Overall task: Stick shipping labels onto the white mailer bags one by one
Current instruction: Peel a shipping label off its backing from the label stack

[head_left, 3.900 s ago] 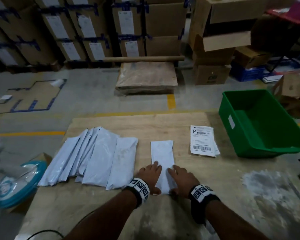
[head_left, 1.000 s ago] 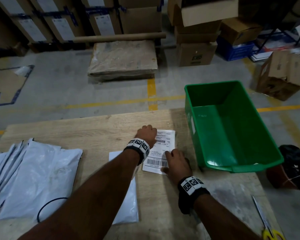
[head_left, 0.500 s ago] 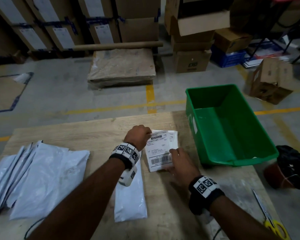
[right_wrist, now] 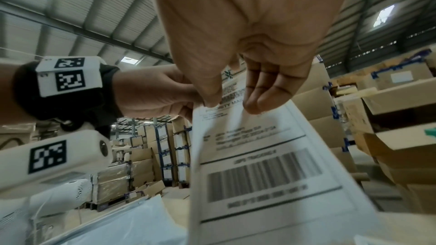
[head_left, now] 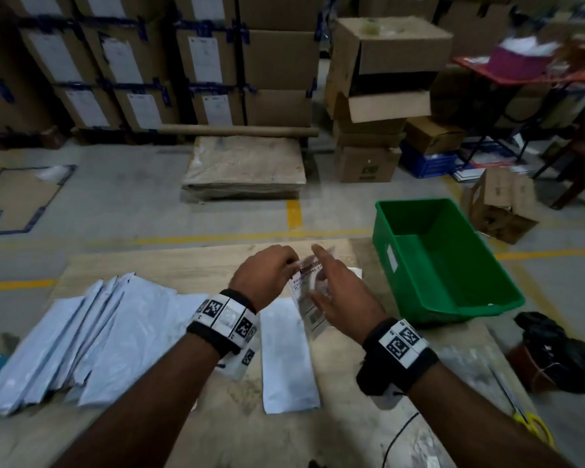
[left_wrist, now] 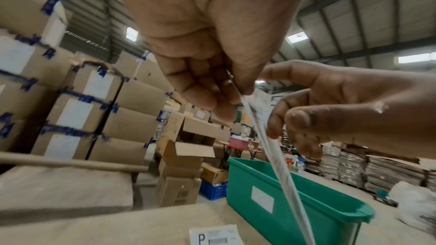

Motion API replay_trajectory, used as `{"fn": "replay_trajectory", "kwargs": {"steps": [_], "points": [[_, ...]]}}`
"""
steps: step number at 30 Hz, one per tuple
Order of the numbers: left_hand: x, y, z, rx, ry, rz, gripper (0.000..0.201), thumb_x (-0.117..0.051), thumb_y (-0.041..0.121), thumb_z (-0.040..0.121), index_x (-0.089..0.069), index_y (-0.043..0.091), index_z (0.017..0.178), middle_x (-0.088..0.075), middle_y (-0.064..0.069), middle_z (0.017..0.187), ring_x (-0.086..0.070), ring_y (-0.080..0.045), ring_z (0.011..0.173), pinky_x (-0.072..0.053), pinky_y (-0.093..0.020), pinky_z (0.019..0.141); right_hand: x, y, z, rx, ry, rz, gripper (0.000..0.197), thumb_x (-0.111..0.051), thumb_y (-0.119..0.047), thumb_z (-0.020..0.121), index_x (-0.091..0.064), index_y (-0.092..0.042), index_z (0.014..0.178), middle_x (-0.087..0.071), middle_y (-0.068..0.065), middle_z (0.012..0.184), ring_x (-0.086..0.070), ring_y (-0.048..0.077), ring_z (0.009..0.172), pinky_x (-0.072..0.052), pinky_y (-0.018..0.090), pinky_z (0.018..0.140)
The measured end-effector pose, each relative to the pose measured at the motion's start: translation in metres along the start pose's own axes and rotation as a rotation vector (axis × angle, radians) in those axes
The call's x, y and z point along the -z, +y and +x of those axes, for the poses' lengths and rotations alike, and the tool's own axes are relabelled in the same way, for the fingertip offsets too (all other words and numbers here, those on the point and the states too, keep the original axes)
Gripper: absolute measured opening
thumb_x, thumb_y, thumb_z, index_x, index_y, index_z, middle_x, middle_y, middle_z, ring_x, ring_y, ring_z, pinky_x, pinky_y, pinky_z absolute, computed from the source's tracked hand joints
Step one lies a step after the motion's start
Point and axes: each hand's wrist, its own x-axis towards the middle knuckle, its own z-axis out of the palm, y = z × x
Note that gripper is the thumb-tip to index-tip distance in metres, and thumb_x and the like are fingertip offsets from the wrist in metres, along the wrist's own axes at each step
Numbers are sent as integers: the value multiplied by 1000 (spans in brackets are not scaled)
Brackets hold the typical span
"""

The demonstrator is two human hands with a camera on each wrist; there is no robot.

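A shipping label [head_left: 309, 300] with a barcode hangs upright in the air above the table. My left hand [head_left: 284, 265] pinches its top corner between thumb and curled fingers [left_wrist: 207, 96]. My right hand [head_left: 321, 265] is at the same top edge, with its thumb on the label's side edge and curled fingertips [right_wrist: 257, 105] on the printed face [right_wrist: 259, 165]. Below the hands one white mailer bag [head_left: 287, 359] lies flat. A fanned pile of mailer bags [head_left: 98, 339] sits at the left. The stack of labels [left_wrist: 212, 236] lies beside the bin.
A green plastic bin [head_left: 446, 265] stands on the table's right end, close to my right hand. Yellow-handled scissors [head_left: 529, 422] lie near the right front edge. A black bag [head_left: 561, 352] sits off the table on the right. Cardboard boxes [head_left: 217, 62] are stacked behind.
Both hands were down on the label stack; they have lifted one label off it and raised it above the single mailer bag. The view has tilted up.
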Motion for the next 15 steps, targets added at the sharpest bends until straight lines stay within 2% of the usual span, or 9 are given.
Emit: {"fn": "replay_trajectory", "kwargs": {"steps": [2,4,6,7,9,13,15], "points": [[15,2,-14,-52,-7,0,17,-47,31,97,-60,20,95,-56,4,89,-54,-18,84,-42,-34,70,4,-16,-5,-2,8,-13,77,-59,-23,90,-12,-36,149,-56,1,106,-57,18,87,-50,35,75],[26,4,-24,-102,-16,-4,17,-48,31,97,-60,20,95,-56,3,90,-54,-18,85,-43,-35,71,6,-28,-6,-1,34,-59,59,-55,-19,91,-30,-32,144,-58,3,103,-58,20,87,-49,37,74],[32,4,-35,-138,-27,-41,17,-49,30,96,-63,20,96,-59,1,92,-55,-19,87,-45,-37,74,7,-37,-6,15,79,-127,30,-51,-13,90,-52,-20,120,-60,8,100,-59,29,88,-49,40,73],[34,3,-40,-146,-34,-63,16,-51,30,96,-64,21,97,-60,1,94,-56,-18,88,-46,-37,75,8,-42,-8,9,91,-153,21,-50,-11,89,-55,-18,108,-61,10,95,-59,32,86,-49,42,71],[37,0,-50,-169,-41,-84,13,-54,29,95,-64,21,99,-62,2,96,-57,-17,89,-48,-36,76,10,-49,-12,-17,128,-191,13,-51,-10,87,-56,-18,96,-62,9,87,-59,33,80,-49,44,68],[40,-3,-67,-241,-15,-135,13,-57,28,94,-65,19,96,-63,3,90,-57,-16,83,-48,-36,72,14,-59,-27,-56,252,-145,9,-52,-10,88,-57,-17,89,-62,4,76,-58,25,69,-51,42,63],[42,0,-72,-258,15,-143,16,-54,31,95,-64,19,91,-63,4,86,-56,-16,79,-47,-36,69,16,-66,-38,-56,300,-109,12,-54,-10,89,-58,-16,99,-64,1,81,-61,21,72,-52,36,65]]}}
